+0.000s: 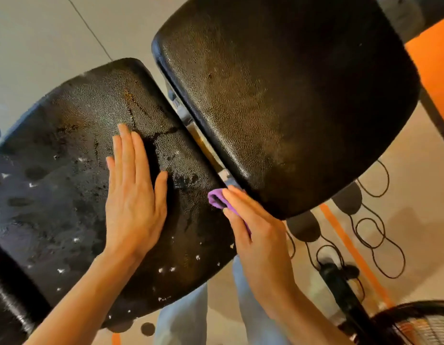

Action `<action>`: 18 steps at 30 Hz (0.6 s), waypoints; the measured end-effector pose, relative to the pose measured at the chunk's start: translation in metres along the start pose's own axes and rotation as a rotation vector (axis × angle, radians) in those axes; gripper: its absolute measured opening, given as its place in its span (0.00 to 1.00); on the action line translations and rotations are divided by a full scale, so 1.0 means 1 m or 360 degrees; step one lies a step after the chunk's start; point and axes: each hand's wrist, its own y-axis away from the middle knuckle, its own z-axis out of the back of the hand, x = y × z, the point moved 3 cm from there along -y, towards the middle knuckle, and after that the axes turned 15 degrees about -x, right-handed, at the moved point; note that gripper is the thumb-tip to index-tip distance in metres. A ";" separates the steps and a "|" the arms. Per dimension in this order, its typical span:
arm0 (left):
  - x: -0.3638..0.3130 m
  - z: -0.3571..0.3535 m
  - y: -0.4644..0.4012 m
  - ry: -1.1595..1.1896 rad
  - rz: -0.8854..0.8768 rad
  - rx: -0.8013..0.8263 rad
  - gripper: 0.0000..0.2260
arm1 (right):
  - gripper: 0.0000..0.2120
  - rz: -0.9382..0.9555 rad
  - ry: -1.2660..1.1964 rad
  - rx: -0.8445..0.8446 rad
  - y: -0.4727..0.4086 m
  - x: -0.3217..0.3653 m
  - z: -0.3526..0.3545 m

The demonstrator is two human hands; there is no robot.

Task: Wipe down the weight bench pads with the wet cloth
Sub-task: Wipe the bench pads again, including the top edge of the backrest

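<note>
I'm seeing the left hand [133,195] lying flat on the seat pad [66,195], fingers straight and together, palm pressing down, holding nothing. The right hand [258,240] is gripping the purple cloth [217,198], fingers curled round it, the bunched end poking out past the fingertips. The cloth is sitting at the seat pad's right edge, right at the gap where the seat pad is meeting the back pad [290,100]; it's probably touching the back pad's lower edge too, but the blur is making that hard to confirm. The seat pad is looking wet, with dark streaks and white specks scattered over it. The back pad is looking drier, pebbled black, tilting up and away to the upper right. A bit of metal frame [191,120] is showing in the gap between the two pads. Below, light trousers [181,317] are showing between my forearms, plus patterned floor [365,232] with black loops and orange stripes.
</note>
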 end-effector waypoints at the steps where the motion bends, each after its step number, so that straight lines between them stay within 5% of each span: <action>1: 0.003 0.002 0.001 0.0007 -0.0032 0.0011 0.30 | 0.15 -0.0123 -0.0019 -0.0039 0.013 -0.005 0.003; 5: 0.017 0.005 0.002 0.0003 -0.0106 0.0039 0.30 | 0.17 -0.0424 -0.0060 -0.0205 0.034 -0.010 0.005; 12: 0.027 -0.006 0.001 -0.0085 -0.0161 0.0069 0.31 | 0.19 -0.0118 0.0348 -0.0065 -0.006 0.006 -0.031; 18: 0.028 -0.006 0.001 -0.0073 -0.0188 0.0057 0.31 | 0.13 -0.0184 0.0319 -0.0185 0.034 -0.015 0.002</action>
